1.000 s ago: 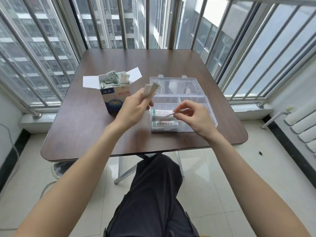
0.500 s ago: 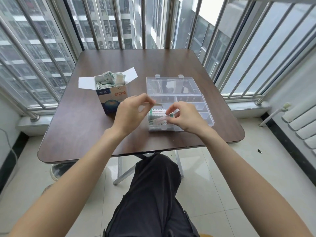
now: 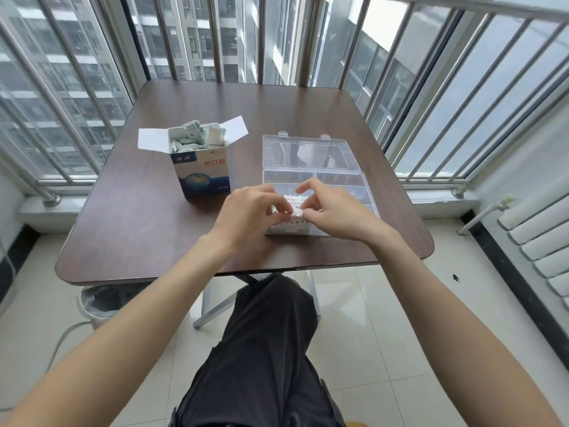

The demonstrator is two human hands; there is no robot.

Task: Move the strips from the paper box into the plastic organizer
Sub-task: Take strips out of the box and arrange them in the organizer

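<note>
An open paper box (image 3: 201, 172) with white flaps stands on the brown table (image 3: 129, 223), filled with several white and green strips (image 3: 197, 135). To its right lies a clear plastic organizer (image 3: 311, 177), lid folded back. My left hand (image 3: 249, 211) and my right hand (image 3: 329, 208) meet over the organizer's near left compartment. Both pinch the ends of a stack of strips (image 3: 294, 211) there, with more strips partly hidden under my fingers.
Metal window bars (image 3: 261, 38) surround the table's far and side edges. A white radiator (image 3: 542, 238) is at the right wall. A waste bin (image 3: 95, 303) sits under the table's left corner. My dark-trousered leg (image 3: 264, 349) is below the near edge.
My left hand came down from holding strips aloft to the organizer. Both hands now meet low over the near compartment, pinching the strips there.
</note>
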